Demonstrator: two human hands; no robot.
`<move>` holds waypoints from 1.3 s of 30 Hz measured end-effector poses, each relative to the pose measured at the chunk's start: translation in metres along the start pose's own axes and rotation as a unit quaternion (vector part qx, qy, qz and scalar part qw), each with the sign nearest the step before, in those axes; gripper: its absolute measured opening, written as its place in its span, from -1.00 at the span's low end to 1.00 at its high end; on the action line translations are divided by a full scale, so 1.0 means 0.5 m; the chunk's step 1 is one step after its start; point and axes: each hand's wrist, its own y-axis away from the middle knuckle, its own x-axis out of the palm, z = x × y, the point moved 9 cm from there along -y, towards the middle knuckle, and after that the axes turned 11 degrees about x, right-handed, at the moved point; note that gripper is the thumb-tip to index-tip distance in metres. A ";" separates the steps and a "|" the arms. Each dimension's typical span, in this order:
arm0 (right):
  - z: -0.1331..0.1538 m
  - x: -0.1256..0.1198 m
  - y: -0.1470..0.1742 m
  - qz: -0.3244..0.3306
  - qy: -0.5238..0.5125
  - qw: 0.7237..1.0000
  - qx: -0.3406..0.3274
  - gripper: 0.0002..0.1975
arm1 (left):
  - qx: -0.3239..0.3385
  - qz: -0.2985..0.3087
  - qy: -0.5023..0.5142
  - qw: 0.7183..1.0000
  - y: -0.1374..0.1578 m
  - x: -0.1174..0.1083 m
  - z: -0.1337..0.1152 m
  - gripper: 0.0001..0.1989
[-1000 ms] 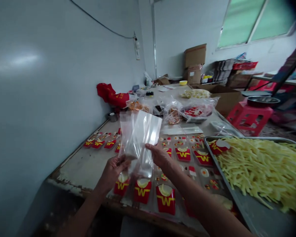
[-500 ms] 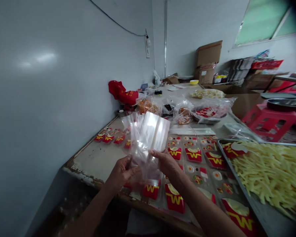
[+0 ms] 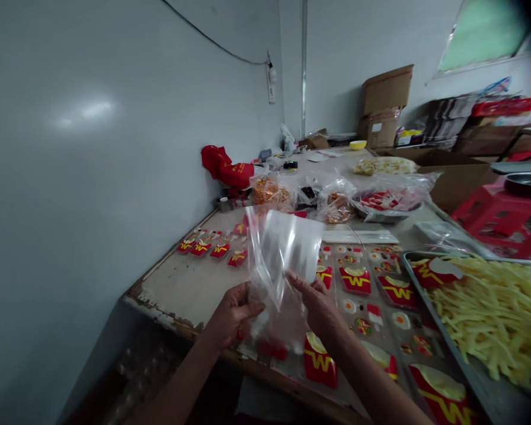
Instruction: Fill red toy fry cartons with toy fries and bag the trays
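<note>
Above the near edge of the table, a stack of clear plastic bags (image 3: 287,254) is held between both hands. My left hand (image 3: 232,316) pinches its left edge between thumb and fingers. My right hand (image 3: 316,301) grips the right side, its thumb lying across the front of the plastic. Under and beyond the bags lie rows of red pieces with a yellow M (image 3: 355,280), shaped like fries cartons, in clear packaging. Small food-shaped pieces (image 3: 363,326) sit with them. The bags hide part of these rows.
At the right, a metal tray (image 3: 442,330) holds pale yellow strips like fries (image 3: 500,313). Farther back stand bags of orange pieces (image 3: 271,192) and a bowl of red-and-white pieces (image 3: 383,203). Red stools (image 3: 504,215) and cardboard boxes (image 3: 383,127) are beyond the table; a wall runs along the left.
The view has turned slightly left. The front plastic bag now stands apart from the others at the left, with a fold across it. Both hands keep their hold.
</note>
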 end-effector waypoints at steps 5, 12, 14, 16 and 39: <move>0.001 0.015 0.001 0.045 0.002 0.999 -0.015 -0.46 | -0.027 -0.005 -0.003 1.000 0.009 0.001 0.014 -0.52; -0.026 0.000 -0.005 0.057 0.020 0.998 0.026 -0.52 | -0.045 0.013 -0.031 0.998 0.030 0.020 0.001 -0.43; -0.035 -0.002 -0.003 0.059 0.010 0.997 0.040 -0.51 | -0.050 0.008 -0.043 0.998 0.023 0.022 0.005 -0.39; -0.044 -0.001 -0.002 0.052 0.000 0.997 0.049 -0.51 | -0.052 -0.019 -0.099 0.993 0.004 0.011 0.012 -0.37; 0.074 -0.331 0.292 -0.230 0.170 0.955 -0.081 -0.58 | 0.074 0.278 -0.769 0.570 -0.120 0.342 0.130 -0.67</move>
